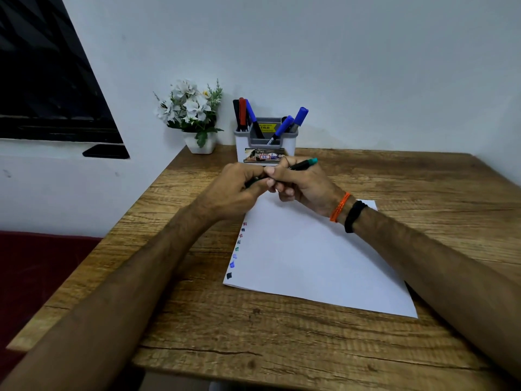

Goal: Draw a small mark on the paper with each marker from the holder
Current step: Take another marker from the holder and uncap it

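**Marker held in both hands above the paper's far edge**

Head view. Green marker (299,165) sits between both hands, over the far end of the paper (315,258) and in front of the holder (265,142). Right hand (303,187) is closed around the barrel, with the teal end sticking out toward the right. Left hand (239,190) is closed on the other end, which is hidden by the fingers; probably the cap, being pulled off or pushed on, but I cannot tell which.

A column of small coloured marks (237,249) runs down the paper's left edge. Black, red and blue markers (283,127) stand in the holder.

Handling, as a judgement: light, rigid, smooth plastic; best taken mid-barrel, cap end with the other hand. Paper is thin and loose on the wooden table (197,320), so it may slide.

Writing: yellow price sticker (266,127) inside the holder reads "49.00"; front label (263,156) shows "42", the rest illegible.
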A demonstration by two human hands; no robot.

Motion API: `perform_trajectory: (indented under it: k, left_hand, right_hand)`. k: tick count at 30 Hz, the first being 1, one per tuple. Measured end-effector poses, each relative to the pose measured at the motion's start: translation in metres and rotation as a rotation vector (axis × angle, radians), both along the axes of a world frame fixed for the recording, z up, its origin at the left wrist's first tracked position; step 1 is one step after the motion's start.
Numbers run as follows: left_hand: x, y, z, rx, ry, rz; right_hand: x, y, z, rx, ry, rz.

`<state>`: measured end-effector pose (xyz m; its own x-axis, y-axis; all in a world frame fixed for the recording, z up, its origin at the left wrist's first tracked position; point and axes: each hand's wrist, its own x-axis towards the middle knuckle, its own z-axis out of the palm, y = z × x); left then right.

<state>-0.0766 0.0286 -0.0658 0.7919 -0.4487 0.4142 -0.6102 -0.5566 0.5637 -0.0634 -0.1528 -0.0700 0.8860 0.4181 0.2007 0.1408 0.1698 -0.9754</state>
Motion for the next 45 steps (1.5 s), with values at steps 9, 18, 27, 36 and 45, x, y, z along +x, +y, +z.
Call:
perform_trajectory:
  k: [9,18,27,36,45]
  left_hand:
    - [0.001,0.008,-0.001,-0.069,0.068,0.064]
    - [0.011,0.039,-0.005,0.115,0.218,0.202]
    - [0.014,0.042,-0.013,0.195,0.149,0.192]
    - [0.019,0.042,-0.014,0.218,0.174,0.179]
    - [0.019,0.043,-0.014,0.206,0.175,0.172]
  right_hand:
    - [0.003,0.0,-0.002,0.066,-0.042,-0.068]
    - [0.0,-0.003,-0.003,-0.045,0.026,0.069]
    - [-0.018,0.017,-0.012,-0.264,-0.048,0.092]
    - [-0.019,0.018,-0.009,-0.335,-0.118,0.049]
    - [-0.018,0.018,-0.019,-0.421,-0.207,-0.002]
